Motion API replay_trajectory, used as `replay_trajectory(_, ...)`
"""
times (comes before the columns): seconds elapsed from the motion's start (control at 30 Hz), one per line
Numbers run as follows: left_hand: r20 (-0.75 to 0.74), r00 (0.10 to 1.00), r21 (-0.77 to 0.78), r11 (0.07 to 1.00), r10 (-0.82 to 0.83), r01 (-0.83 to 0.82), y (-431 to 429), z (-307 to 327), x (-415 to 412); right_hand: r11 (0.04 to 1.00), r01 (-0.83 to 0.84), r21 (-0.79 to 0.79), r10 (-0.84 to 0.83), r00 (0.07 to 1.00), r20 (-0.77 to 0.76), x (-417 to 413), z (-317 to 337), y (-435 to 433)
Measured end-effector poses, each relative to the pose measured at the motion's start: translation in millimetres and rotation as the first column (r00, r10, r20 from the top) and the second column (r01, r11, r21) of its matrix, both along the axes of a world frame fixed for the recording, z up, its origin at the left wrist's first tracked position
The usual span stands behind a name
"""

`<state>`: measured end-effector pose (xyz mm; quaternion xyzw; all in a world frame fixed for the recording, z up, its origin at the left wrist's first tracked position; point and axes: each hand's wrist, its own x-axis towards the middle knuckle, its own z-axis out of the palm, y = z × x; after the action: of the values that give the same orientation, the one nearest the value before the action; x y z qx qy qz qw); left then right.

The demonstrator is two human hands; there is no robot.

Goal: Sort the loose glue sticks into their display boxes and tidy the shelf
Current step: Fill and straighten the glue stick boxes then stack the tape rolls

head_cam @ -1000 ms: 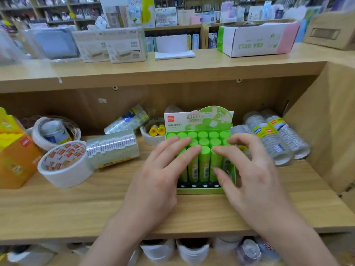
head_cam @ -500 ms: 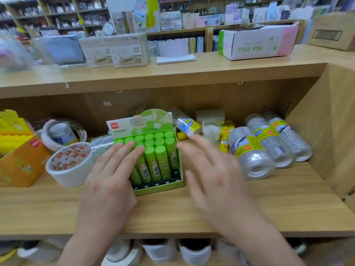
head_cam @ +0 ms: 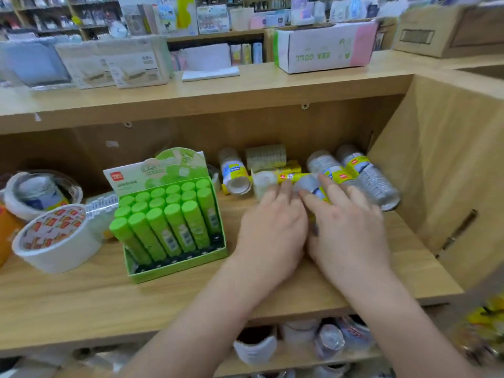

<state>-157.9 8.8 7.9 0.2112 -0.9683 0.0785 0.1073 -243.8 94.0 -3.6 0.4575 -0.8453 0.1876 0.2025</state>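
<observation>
Head view, left hand (head_cam: 272, 227), right hand (head_cam: 347, 231) side by side, grips wide, touching tape roll (head_cam: 309, 185)

Stationery shop: stocked wooden shelf (head_cam: 191, 293), glue-stick display box (head_cam: 174, 264), tape rolls (head_cam: 54, 238).

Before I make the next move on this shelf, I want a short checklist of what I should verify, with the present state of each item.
1. Green display box stands upright on the shelf, no hand on it: ok.
2. Every slot holds a green glue stick: cannot tell, the front strip is dark.
3. Left hand and right hand lie with straight fingers at the tape packs, free to grasp: ok.
4. Tape packs lie in one direction: not ok, angles differ.
5. Yellow items behind the hands are glue sticks: cannot tell, blurred.
</observation>
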Motion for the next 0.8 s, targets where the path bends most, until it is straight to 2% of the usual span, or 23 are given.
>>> replay_trajectory(0.07, 0.078, 0.995, -0.001, 0.998, 0.057, -0.057, -17.1, 0.1, -16.2, 1.0, 0.011, -0.028, -0.011, 1.0, -0.004, 0.9, -1.0, 3.8)
replay_trajectory(0.17, 0.089, 0.99, 0.105, 0.987, 0.11, -0.12, -28.3, 8.4, -31.3, 0.998, -0.001, -0.061, 0.001, 1.0, -0.002, -1.0, -3.0, 9.6)
replay_trajectory(0.23, 0.206, 0.967, 0.165, 0.969, 0.15, -0.186, -31.4, 16.2, -40.4, 0.995, -0.022, -0.1, 0.024, 1.0, 0.019, -2.8, -3.7, 10.7)
replay_trajectory(0.37, 0.327, 0.928, 0.159, 0.957, 0.18, -0.242, -45.8, 24.1, -53.2, 0.985, -0.062, -0.158, 0.076, 0.993, 0.087, -7.3, -3.0, 8.7)
replay_trajectory(0.57, 0.363, 0.913, 0.212, 0.938, 0.184, -0.273, -39.4, 28.3, -46.0, 0.977, -0.088, -0.192, 0.114, 0.985, 0.128, -9.4, -1.7, 10.2)
replay_trajectory(0.7, 0.397, 0.906, 0.245, 0.935, 0.145, -0.257, -40.5, 30.1, -37.9, 0.963, -0.123, -0.238, 0.148, 0.985, 0.089, -10.6, -0.3, 16.5)
replay_trajectory(0.8, 0.331, 0.933, 0.209, 0.954, 0.139, -0.216, -41.4, 24.4, -39.6, 0.958, -0.122, -0.259, 0.147, 0.986, 0.077, -13.3, -1.6, 18.8)
